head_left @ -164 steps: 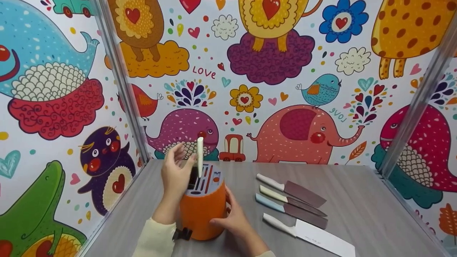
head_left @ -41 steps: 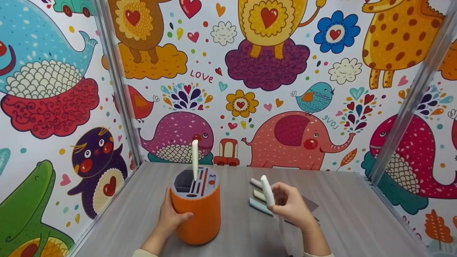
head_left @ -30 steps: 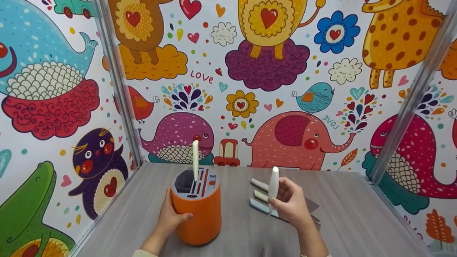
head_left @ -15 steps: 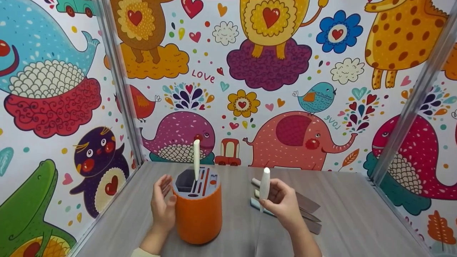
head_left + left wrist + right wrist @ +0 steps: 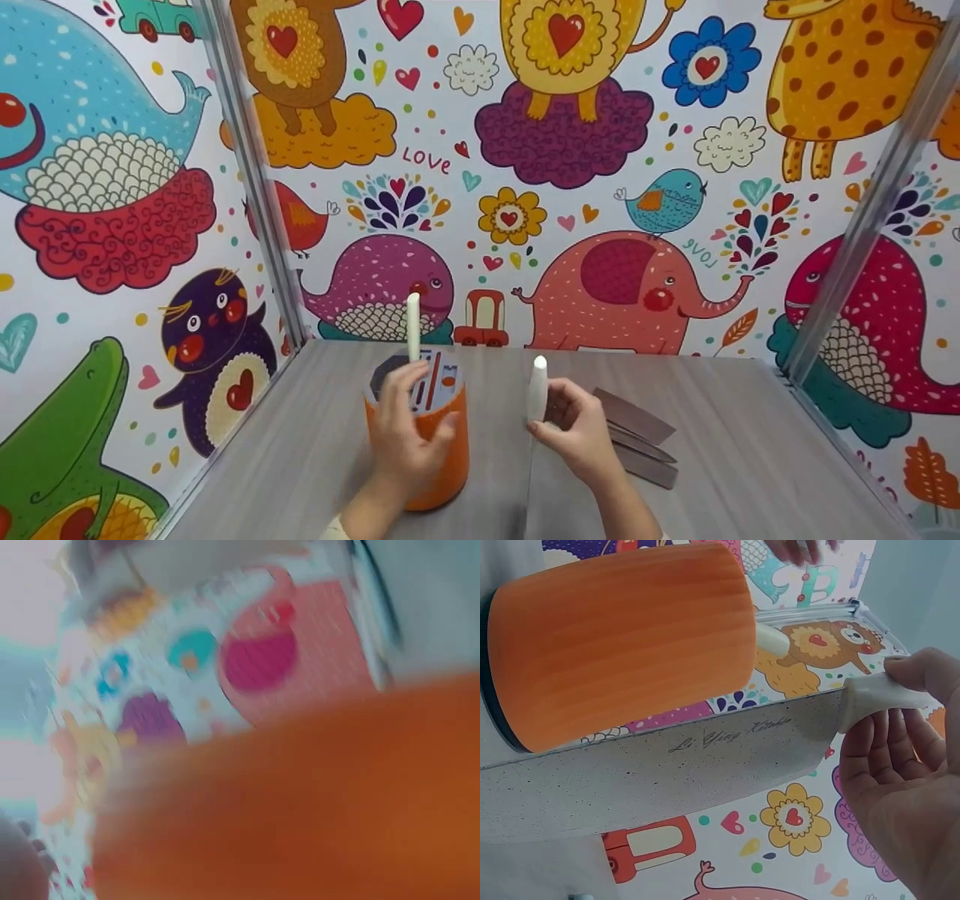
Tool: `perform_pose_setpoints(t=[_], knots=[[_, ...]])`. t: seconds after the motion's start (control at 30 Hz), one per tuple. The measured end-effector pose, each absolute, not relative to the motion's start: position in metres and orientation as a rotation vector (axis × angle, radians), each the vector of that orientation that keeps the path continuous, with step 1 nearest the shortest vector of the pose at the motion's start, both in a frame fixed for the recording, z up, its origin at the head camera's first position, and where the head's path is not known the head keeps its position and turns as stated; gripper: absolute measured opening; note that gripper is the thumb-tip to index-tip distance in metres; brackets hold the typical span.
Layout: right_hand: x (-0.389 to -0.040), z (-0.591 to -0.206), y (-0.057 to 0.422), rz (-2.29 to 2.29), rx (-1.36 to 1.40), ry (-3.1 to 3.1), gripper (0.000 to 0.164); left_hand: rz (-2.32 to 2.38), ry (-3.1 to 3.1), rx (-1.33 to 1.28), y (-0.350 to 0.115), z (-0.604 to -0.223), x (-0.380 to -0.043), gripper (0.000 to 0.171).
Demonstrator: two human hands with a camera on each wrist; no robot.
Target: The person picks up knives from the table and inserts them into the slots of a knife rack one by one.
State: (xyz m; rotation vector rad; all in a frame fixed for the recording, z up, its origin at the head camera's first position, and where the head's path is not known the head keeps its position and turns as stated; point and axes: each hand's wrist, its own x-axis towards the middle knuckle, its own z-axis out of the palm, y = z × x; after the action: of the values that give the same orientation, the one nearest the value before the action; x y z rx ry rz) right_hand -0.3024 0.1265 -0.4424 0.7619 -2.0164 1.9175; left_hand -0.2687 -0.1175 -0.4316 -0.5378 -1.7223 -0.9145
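An orange knife block point(image 5: 450, 465) with a grey slotted top stands on the table, and a cream-handled knife point(image 5: 413, 326) sticks upright out of it. My left hand point(image 5: 409, 435) is in front of the block, fingers loosely bent near its top. Whether it touches the block is unclear. My right hand point(image 5: 577, 427) grips the white handle of a cleaver point(image 5: 538, 390) to the block's right, blade pointing down and edge-on to the head view. In the right wrist view, the cleaver's pale speckled blade point(image 5: 735, 757) bears dark lettering and stays apart from the slots.
Several dark-bladed knives point(image 5: 637, 416) lie on the grey table point(image 5: 735, 465) right of my right hand, which hides their handles. Cartoon-printed wall panels point(image 5: 600, 202) with metal corner posts point(image 5: 259, 172) enclose the table's back and sides. The left wrist view is blurred.
The white cleaver has been lifted off the table by my right hand and carried left, turning upright. My left hand let go of the block's left side and moved right, across its front.
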Motion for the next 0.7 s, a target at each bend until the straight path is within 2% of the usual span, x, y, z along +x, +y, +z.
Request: perform_pose_setpoints(t=[0.13, 0.3, 0.47, 0.7], knots=[[-0.302, -0.444, 0.122, 1.894, 0.789, -2.011, 0.039, -1.05, -1.893, -0.58, -0.084, -0.42, -0.262, 0.054], [-0.302, -0.441, 0.12, 1.853, 0.8, -1.978, 0.036, -1.368, -2.068, -0.646, -0.057, -0.412, -0.271, 0.048], [-0.301, -0.44, 0.115, 1.825, 0.837, -1.953, 0.035, -1.655, -2.134, -0.663, -0.047, -0.417, -0.277, 0.043], [-0.298, -0.445, 0.111, 1.826, 0.861, -1.971, 0.034, -1.706, -2.204, -0.631, -0.04, -0.427, -0.279, 0.039]])
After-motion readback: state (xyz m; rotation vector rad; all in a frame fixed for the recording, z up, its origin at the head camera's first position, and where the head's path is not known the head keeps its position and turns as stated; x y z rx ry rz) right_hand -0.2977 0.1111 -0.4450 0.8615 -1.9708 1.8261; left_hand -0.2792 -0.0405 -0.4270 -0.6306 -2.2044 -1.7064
